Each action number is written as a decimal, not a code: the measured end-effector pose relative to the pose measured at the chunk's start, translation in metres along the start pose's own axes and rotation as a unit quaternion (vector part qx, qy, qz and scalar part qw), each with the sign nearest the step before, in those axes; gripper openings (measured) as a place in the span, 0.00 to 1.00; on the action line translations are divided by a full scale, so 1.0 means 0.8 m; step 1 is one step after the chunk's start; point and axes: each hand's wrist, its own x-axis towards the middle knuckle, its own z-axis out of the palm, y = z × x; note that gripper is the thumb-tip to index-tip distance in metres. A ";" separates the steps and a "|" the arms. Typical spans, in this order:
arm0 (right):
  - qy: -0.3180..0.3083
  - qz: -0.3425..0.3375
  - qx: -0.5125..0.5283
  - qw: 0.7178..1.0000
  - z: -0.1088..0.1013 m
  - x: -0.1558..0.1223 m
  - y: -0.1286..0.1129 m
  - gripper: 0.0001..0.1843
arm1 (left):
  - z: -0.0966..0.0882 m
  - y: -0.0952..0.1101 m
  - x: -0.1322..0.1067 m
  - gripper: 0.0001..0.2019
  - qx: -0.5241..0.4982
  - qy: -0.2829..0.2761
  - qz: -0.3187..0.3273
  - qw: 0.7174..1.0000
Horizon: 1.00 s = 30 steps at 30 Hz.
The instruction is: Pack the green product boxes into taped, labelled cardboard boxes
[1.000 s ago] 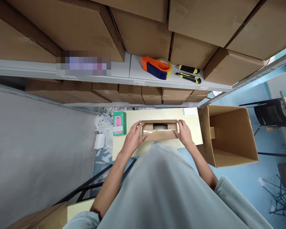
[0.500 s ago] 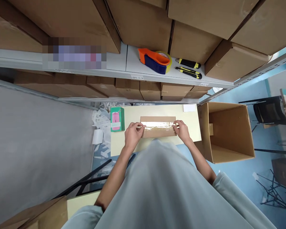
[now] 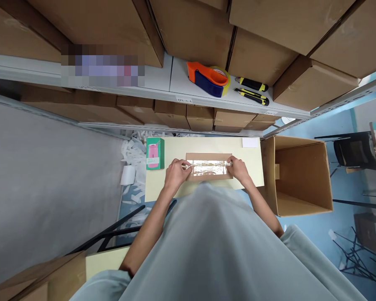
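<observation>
A small brown cardboard box [image 3: 209, 156] lies on the pale yellow tabletop [image 3: 175, 146] in front of me. Across its top stretches a shiny strip of clear tape [image 3: 209, 167], glinting strongly in the light. My left hand [image 3: 176, 173] pinches the strip's left end between thumb and fingers, at the box's left edge. At the opposite edge my right hand [image 3: 237, 169] has its fingers closed on the right end. How much of the strip touches the cardboard, I cannot tell.
A green box with a pink picture [image 3: 155, 154] stands at the table's left, a white card [image 3: 250, 143] at the back right. The shelf above bears a tape dispenser [image 3: 208, 78], two box cutters [image 3: 253, 90] and large cartons. A big open carton [image 3: 303, 175] stands to the right.
The bright glare on the tape has spread over more of the box's top. My right hand has turned slightly, with its fingers curled closer. The view has shifted a little.
</observation>
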 end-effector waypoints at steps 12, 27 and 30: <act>0.018 0.001 0.120 0.993 0.004 -0.002 0.042 0.07 | 0.023 0.011 0.000 0.09 -0.059 -0.009 -0.004 0.998; 0.093 -0.016 0.128 0.987 0.021 0.016 0.039 0.10 | 0.033 0.014 0.014 0.07 -0.091 0.052 0.001 0.994; 0.106 -0.021 0.138 0.985 0.030 0.033 0.034 0.10 | 0.035 0.013 0.026 0.07 -0.094 0.060 -0.010 0.994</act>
